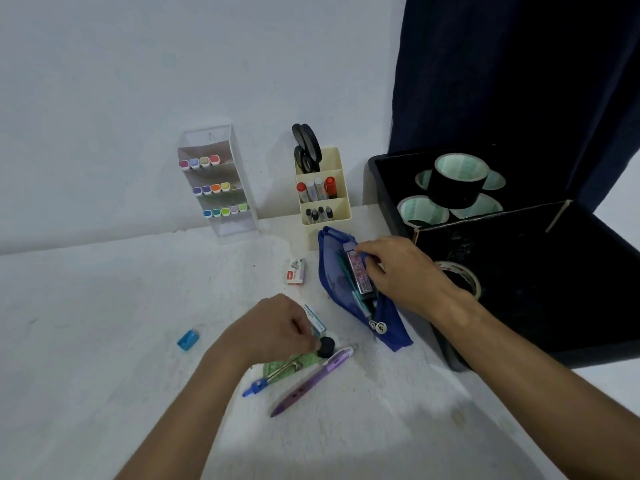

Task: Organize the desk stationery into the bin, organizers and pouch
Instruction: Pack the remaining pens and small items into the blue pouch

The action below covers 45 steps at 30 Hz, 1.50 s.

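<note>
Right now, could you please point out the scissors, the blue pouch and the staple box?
scissors (307, 143): head view, on the black handles.
blue pouch (393, 332): head view, on its near end.
staple box (295, 271): head view, on its top face.

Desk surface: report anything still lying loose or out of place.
Loose on the desk: a blue sharpener alone at left, a small staples box beside the blue pouch, and a compass and purple pen lying askew near the left hand.

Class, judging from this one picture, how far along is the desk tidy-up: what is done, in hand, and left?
Done: tape rolls in the bin, markers and scissors in the organizers. In hand: the right hand holds a box at the open pouch; the left hand pinches a black item. Left: sharpener, purple pen, compass, staples box.
</note>
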{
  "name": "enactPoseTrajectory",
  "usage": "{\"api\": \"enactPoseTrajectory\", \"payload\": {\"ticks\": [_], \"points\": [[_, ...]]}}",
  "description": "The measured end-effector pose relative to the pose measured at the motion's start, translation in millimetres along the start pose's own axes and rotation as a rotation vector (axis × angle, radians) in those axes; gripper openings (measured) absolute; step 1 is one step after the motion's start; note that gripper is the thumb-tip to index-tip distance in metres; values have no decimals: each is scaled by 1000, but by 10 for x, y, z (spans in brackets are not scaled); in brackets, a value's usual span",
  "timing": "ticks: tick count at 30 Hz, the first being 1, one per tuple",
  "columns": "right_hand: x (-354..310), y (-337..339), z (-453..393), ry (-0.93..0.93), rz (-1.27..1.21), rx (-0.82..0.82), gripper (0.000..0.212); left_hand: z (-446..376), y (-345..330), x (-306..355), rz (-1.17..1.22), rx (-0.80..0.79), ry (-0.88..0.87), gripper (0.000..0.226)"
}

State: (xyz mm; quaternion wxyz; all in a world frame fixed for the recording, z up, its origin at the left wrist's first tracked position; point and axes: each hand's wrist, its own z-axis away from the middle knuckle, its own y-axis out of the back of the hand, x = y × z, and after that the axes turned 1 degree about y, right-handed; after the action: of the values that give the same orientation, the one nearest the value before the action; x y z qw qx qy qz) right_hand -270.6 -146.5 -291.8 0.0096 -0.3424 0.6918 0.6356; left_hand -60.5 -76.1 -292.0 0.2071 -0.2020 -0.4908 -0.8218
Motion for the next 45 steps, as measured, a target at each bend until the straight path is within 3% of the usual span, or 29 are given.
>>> {"api": "enactPoseTrajectory", "payload": {"ticks": [4,8,14,18,23,29,40,45], "points": [[-2,-4,10,21,-8,9,32,51,-308,-25,-199,-64,3,23],[43,-34,-22,43,32,49,30,21,-443,-14,-285,2,25,31],[42,-22,-15,45,48,39,29,73,-251,52,-248,-6,-16,25],[33,-21,-11,38,29,44,29,83,164,206,-183,91,-20,23],[26,-12,-17,38,17,60,26,-144,416,476,112,192,30,21],[30,-8,-12,55,0,86,25,-524,212,717,277,199,145,14],[37,-14,-22,60,6,84,27,-727,-38,745,-45,342,90,34],[29,-30,-25,56,33,82,27,-780,-28,560,14,421,107,28]]}}
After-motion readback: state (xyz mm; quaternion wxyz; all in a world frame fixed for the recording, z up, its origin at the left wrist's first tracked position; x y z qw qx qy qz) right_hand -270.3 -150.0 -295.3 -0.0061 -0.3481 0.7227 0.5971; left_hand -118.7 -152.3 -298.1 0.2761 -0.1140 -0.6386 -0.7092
